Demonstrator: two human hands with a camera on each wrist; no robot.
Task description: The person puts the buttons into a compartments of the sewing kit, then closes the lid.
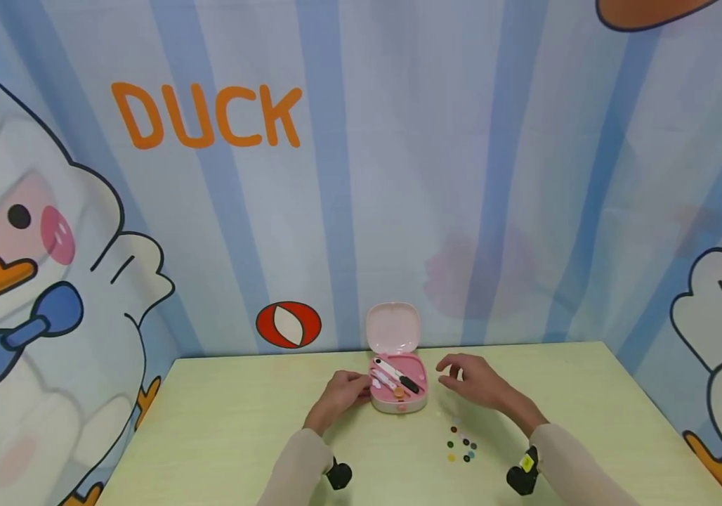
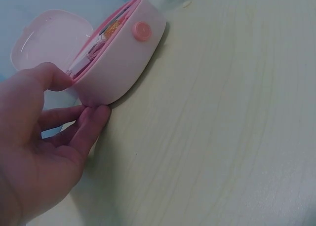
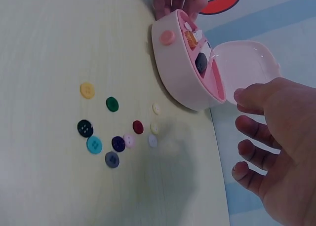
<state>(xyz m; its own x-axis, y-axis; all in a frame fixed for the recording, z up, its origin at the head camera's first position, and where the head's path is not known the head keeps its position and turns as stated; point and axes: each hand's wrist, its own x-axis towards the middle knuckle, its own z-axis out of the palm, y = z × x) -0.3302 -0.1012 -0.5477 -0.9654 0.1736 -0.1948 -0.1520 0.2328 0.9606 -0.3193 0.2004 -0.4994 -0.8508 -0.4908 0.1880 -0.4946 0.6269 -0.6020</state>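
Note:
A small pink and white sewing kit box (image 1: 399,406) stands near the back of the table, its pink lid (image 1: 392,327) raised behind it. Inside lie a white tool with a black end (image 1: 402,378) and a small orange item (image 3: 191,39). My left hand (image 1: 340,395) grips the box's left end, thumb at the rim and fingertips low on the side wall, as the left wrist view shows. To the right of the box, my right hand (image 1: 476,381) is raised with loosely bent fingers and holds nothing. Several loose buttons (image 3: 118,143) lie on the table below it.
The pale wood-look table (image 1: 234,422) ends at the back against a striped blue curtain (image 1: 392,176) printed with cartoon ducks. The buttons include yellow (image 3: 87,90), green (image 3: 112,104) and light blue (image 3: 94,144) ones.

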